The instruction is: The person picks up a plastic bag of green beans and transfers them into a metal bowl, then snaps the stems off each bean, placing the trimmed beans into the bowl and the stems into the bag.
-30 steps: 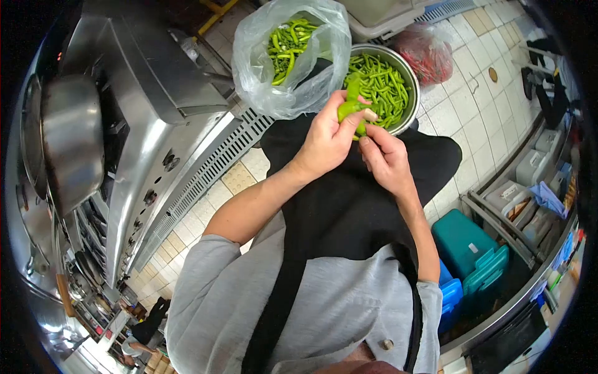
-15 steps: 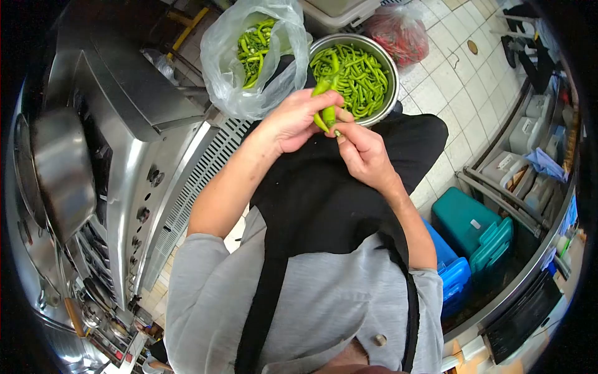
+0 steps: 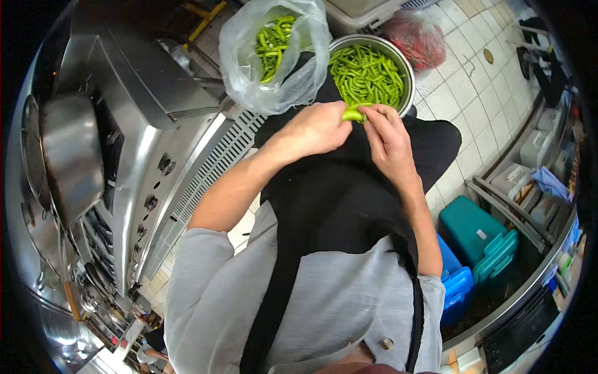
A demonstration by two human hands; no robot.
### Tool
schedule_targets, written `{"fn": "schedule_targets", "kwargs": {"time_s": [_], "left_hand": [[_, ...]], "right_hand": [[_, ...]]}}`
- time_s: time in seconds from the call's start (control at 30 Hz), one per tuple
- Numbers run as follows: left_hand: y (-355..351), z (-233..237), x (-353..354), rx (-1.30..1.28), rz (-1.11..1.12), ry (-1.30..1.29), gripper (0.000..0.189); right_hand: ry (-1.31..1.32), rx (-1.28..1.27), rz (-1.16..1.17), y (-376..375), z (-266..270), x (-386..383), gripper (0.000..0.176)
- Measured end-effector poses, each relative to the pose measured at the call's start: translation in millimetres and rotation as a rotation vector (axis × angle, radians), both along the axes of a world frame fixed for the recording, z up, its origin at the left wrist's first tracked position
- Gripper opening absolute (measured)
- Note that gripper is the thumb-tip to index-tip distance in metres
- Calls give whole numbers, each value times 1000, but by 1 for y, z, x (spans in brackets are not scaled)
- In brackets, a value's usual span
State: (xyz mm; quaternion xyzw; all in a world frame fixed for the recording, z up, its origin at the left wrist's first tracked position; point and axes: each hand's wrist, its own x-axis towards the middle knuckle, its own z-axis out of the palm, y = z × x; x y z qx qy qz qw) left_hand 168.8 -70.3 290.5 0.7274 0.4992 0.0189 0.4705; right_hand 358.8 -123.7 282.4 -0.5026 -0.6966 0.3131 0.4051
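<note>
My left hand (image 3: 319,129) is closed around green chili peppers (image 3: 354,114), whose ends stick out past the thumb side. My right hand (image 3: 389,132) pinches at the stem end of these peppers, its fingertips touching them. How many peppers lie in the left fist is hidden. Just beyond both hands stands a round metal bowl (image 3: 409,87) full of green chili peppers (image 3: 369,76). To its left, an open clear plastic bag (image 3: 240,81) holds more green peppers (image 3: 274,47).
A tied plastic bag of red peppers (image 3: 416,43) sits on the tiled floor (image 3: 464,103) past the bowl. Along the left runs a steel stove (image 3: 140,162) with a large pan (image 3: 73,153). Teal (image 3: 476,227) and blue bins (image 3: 453,274) stand at my right.
My left hand has turned over, back now facing up, and both hands sit slightly farther right. The peppers now point sideways toward my right hand. The whole view has shifted a little.
</note>
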Motion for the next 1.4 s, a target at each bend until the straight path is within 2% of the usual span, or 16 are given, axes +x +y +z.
{"fn": "schedule_targets", "kwargs": {"time_s": [0.2, 0.33, 0.4, 0.47, 0.53, 0.7, 0.9, 0.97, 1.07, 1.13, 1.2, 1.23, 1.27, 1.33, 1.37, 1.4], "left_hand": [[-4, -2, 7, 13, -6, -4, 32], [-5, 29, 3, 9, -143, -99, 48], [-5, 37, 0, -319, -84, -167, 55], [-10, 14, -1, -294, -77, -204, 54], [-8, 7, 4, -534, 26, -354, 52], [-7, 1, 23, -755, 70, -617, 43], [-1, -2, 32, -902, -39, -676, 43], [-5, -18, 34, -984, 34, -727, 42], [-1, -35, 39, -1116, 78, -841, 40], [2, -53, 52, -1026, 303, -787, 40], [8, -66, 75, -677, 510, -756, 74], [21, -63, 73, -469, 379, -516, 92], [29, -104, 74, -125, 315, -353, 95], [33, -31, 58, -23, 173, -93, 89], [28, -39, 47, 309, 126, -182, 78], [29, -2, 31, 186, 154, -231, 57]], "right_hand": [[-23, -168, 21, -10, -5, 6, 25], [40, -146, 57, -26, -12, 9, 24], [70, -204, 98, -31, -6, 11, 23], [98, -233, 90, -34, -6, 14, 23], [123, -263, 83, -35, -6, 19, 23], [225, -277, 27, -32, -5, 35, 25], [324, -382, -21, -44, -9, 47, 22], [660, -768, -54, -53, -19, 51, 20], [698, -536, 71, -53, -1, 23, 20], [626, -488, 73, -52, -11, 23, 21], [697, -755, -59, -49, -12, 31, 23], [664, -732, -96, -46, -12, 32, 25], [742, -741, -87, -48, -16, 34, 26], [699, -735, -99, -49, -14, 33, 25], [729, -764, -104, -50, -17, 32, 25], [758, -791, -117, -52, -22, 32, 25]]}}
